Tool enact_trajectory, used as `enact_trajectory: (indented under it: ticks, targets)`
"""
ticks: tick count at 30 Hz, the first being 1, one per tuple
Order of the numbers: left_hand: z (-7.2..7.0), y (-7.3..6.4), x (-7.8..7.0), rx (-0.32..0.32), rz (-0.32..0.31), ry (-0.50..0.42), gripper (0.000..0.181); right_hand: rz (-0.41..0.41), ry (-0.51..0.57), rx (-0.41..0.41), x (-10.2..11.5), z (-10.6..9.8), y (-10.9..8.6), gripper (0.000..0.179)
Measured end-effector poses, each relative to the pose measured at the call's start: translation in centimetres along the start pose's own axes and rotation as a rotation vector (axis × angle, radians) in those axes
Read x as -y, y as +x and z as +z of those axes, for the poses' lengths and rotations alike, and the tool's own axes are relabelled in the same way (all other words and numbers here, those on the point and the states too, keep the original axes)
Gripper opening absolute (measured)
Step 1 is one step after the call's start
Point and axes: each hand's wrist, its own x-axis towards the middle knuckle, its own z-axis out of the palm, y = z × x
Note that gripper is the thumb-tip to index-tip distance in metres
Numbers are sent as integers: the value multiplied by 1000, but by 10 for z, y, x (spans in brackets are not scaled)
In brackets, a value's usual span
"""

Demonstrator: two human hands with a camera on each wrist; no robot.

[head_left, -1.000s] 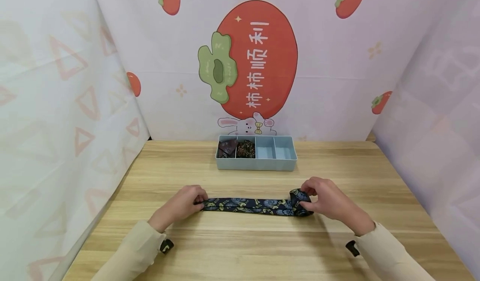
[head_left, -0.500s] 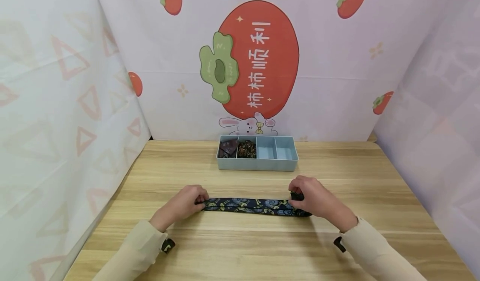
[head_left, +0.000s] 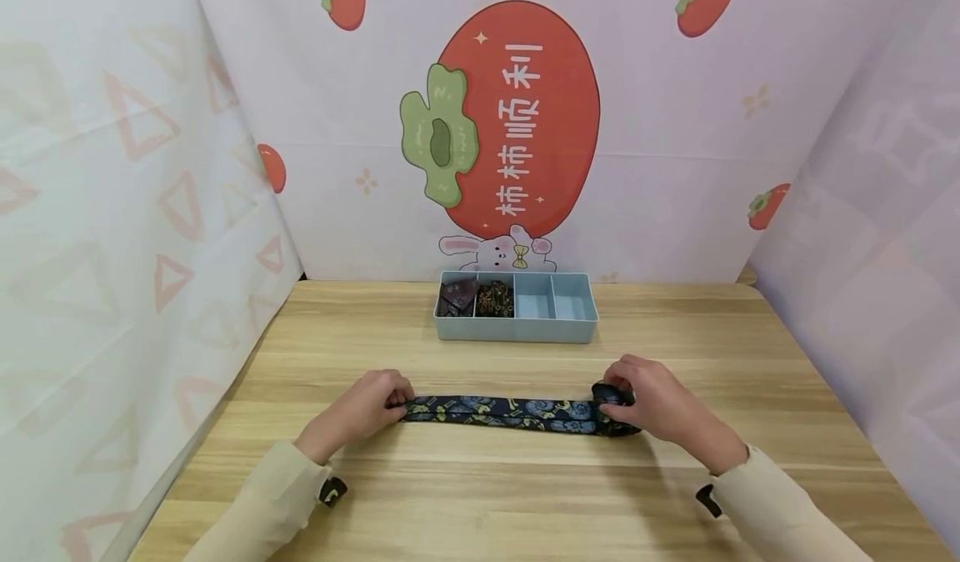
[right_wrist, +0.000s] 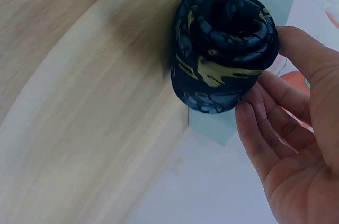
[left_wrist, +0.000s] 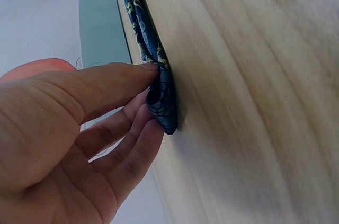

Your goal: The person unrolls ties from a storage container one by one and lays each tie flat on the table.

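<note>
A dark blue necktie (head_left: 502,413) with yellow and light blue figures stretches across the table between both hands. Its right part is wound into a roll (right_wrist: 222,54), standing on edge with an open hollow in the middle. My left hand (head_left: 363,408) pinches the flat left end between thumb and fingers; in the left wrist view the folded tip (left_wrist: 164,102) pokes out past them. The right hand (head_left: 660,403) holds the roll from its far right side, thumb at one side and fingers at the other. Part of the roll is hidden behind that hand in the head view.
Behind the necktie stands a light blue box (head_left: 517,330) with several compartments. A dark purple patterned rolled cloth (head_left: 456,298) lies in its leftmost one, a black and brown patterned cloth (head_left: 495,299) beside it. A printed cloth backdrop (head_left: 337,212) rises behind the wooden table (head_left: 465,495).
The right hand shifted left over the roll, then back right with it, and the roll now sits slightly further right. The left hand stays at the left end.
</note>
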Motion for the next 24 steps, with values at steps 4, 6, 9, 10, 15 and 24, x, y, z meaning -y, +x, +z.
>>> enact_trajectory:
  ticks: [4,6,9,10,15,24]
  targets:
    - [-2,-2,4,-6,-5,6,13,10,5,-9,-6,-3,-7,27]
    - [-3,-3,6,-9,-3,9,13,18,9,-16,-9,-3,-10,26]
    - [-3,-4,8,-8,2,12,12,28,17,-21,-13,-4,-13,25]
    - [-3,-4,8,-7,2,11,12,30,19,-21,-14,-4,-14,25]
    - [-3,-3,8,-1,6,5,12,18,15,-9,-11,-8,-9,27]
    - [-2,-3,8,-3,4,7,13,-14,49,83,5,0,10,24]
